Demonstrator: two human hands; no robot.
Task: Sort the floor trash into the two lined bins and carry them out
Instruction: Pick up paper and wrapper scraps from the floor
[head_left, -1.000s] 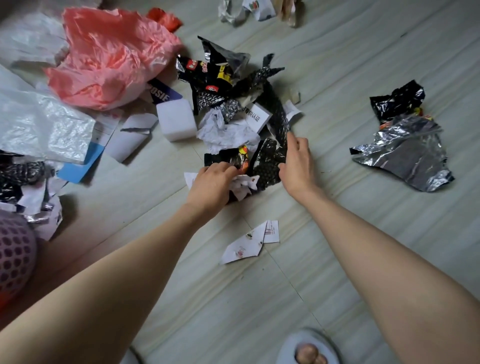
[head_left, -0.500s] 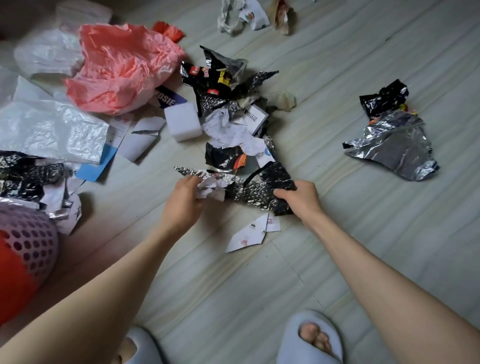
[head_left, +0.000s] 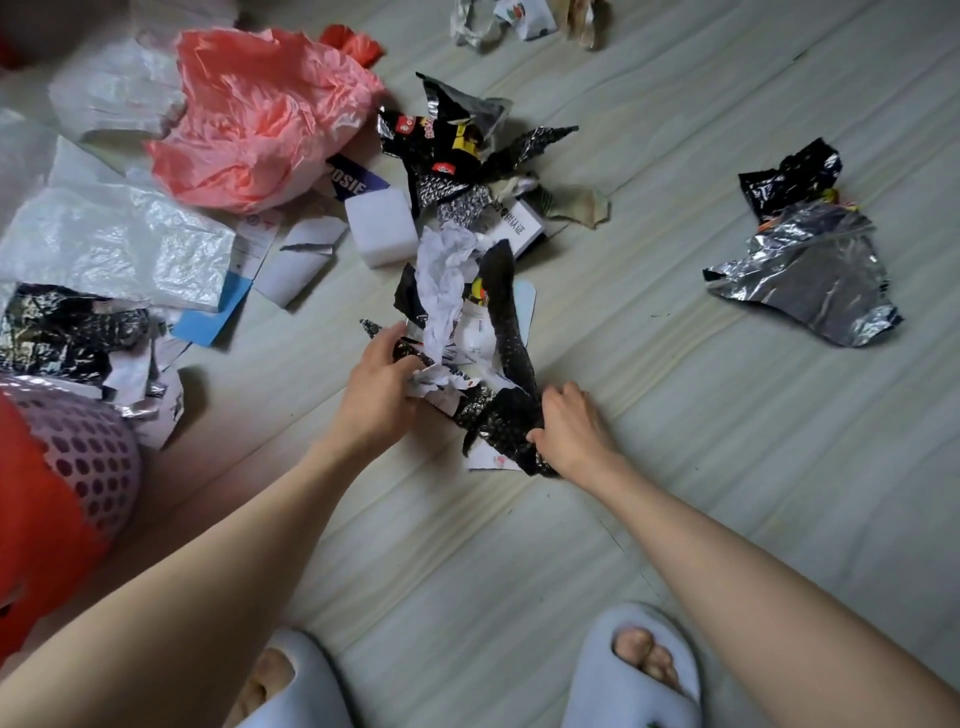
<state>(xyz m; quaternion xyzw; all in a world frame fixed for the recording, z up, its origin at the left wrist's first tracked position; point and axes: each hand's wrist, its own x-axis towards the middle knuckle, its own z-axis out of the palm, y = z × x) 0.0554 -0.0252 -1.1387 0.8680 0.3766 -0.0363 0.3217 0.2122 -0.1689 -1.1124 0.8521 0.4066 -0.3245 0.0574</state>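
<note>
A heap of black foil wrappers (head_left: 511, 332) and crumpled white paper (head_left: 444, 291) lies in the middle of the floor. My left hand (head_left: 382, 382) grips the near left side of the heap, fingers curled into paper scraps and foil. My right hand (head_left: 571, 431) grips a black wrapper (head_left: 498, 421) at the heap's near right end. A purple perforated bin with a red liner (head_left: 78, 467) stands at the left edge. More black wrappers (head_left: 447, 145) lie farther back.
A pink plastic bag (head_left: 260, 114), clear plastic bags (head_left: 114, 244), a white foam block (head_left: 382, 226) and paper scraps (head_left: 301, 254) lie to the left. A silver foil bag (head_left: 805, 275) lies at the right. My slippered feet (head_left: 631, 670) are at the bottom.
Both hands have dragged the wrappers and paper toward me and bunched them together. The view has tilted down, so both slippers and more of the bin show.
</note>
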